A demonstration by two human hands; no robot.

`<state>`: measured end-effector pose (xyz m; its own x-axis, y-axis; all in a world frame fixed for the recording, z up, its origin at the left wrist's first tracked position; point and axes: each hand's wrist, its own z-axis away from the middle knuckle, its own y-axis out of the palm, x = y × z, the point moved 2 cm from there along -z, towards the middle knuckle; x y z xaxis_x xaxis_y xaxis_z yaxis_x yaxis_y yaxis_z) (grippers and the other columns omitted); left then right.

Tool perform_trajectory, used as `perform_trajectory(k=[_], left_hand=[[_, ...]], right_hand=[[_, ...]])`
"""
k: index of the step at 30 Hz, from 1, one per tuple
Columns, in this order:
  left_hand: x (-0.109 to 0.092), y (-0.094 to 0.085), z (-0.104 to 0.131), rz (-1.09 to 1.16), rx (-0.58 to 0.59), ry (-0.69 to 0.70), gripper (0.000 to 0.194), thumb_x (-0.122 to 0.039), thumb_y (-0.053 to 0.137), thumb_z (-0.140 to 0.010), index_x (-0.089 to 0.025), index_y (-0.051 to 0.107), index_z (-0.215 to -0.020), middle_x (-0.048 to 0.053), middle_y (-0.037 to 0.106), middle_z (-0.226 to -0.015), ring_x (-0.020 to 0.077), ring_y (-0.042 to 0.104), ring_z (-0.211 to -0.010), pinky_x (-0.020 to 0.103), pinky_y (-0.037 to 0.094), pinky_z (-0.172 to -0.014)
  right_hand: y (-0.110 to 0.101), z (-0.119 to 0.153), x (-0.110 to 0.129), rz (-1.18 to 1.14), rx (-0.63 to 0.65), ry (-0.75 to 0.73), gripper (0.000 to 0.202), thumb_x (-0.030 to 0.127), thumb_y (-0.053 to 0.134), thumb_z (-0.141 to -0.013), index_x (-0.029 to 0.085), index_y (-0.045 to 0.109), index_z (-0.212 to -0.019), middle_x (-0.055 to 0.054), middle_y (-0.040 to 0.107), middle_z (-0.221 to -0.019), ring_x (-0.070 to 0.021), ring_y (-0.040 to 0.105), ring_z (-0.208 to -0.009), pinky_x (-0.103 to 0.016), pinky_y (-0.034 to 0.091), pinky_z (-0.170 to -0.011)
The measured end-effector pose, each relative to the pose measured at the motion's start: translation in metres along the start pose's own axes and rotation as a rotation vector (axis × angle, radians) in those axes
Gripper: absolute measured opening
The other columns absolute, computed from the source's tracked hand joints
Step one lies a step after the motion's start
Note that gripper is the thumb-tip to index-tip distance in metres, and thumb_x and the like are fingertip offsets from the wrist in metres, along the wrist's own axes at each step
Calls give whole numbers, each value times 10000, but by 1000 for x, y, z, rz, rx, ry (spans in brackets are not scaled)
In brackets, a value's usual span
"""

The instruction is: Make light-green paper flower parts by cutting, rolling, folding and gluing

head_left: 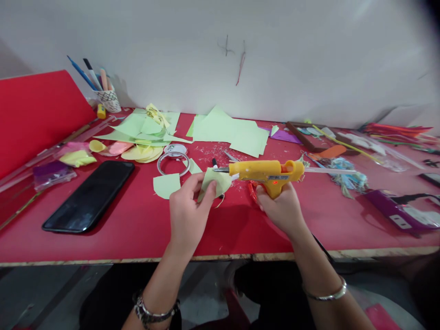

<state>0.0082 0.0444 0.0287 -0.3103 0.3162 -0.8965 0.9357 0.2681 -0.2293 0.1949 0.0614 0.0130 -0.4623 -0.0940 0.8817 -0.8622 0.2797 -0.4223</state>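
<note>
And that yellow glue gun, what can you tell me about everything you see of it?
The glue gun has a yellow, plastic-looking body with a small label and a glowing red light. The person's right hand grips its handle, holding it roughly level above the red table. A clear stick pokes out the back. Its metallic-looking nozzle points left, at the green paper in the left hand; whether they touch is unclear.

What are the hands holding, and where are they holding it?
The right hand grips the yellow glue gun by its handle. The left hand pinches a pale green paper piece near its lower edge, thumb on top.
</note>
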Motion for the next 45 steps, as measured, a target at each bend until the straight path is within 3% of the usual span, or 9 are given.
perform_trajectory(k=[21, 32, 38, 45], left_hand=[[-2, -4, -2, -101, -66, 71, 141, -284, 557, -784, -168, 599, -852, 6, 675, -730, 97, 612, -633, 129, 448, -497], [-1, -10, -4, -152, -124, 116, 135, -269, 573, -774, -171, 606, -859, 6, 661, -737, 99, 600, -659, 152, 460, -578], [2, -8, -5, -156, -109, 85, 153, -296, 565, -778, -174, 609, -859, 5, 649, -703, 100, 583, -617, 144, 433, -498], [2, -5, -4, -111, -68, 67, 181, -309, 562, -780, -172, 608, -889, 25, 663, -761, 112, 604, -670, 135, 449, -492]], right_hand=[[1, -3, -5, 58, -27, 5, 82, 192, 526, -641, 195, 507, -721, 36, 498, -518, -105, 474, -451, -253, 377, -432], [0, -3, -4, 22, -65, -3, 135, 214, 586, -628, 190, 544, -754, 15, 556, -590, -120, 511, -496, -281, 423, -474], [0, -1, -3, -87, -22, -8, 299, 346, 690, -593, 189, 573, -820, -19, 607, -699, -137, 548, -576, -291, 452, -521], [1, 0, 0, -77, 10, 13, 248, 339, 679, -608, 183, 567, -765, 2, 582, -620, -119, 526, -522, -269, 433, -477]])
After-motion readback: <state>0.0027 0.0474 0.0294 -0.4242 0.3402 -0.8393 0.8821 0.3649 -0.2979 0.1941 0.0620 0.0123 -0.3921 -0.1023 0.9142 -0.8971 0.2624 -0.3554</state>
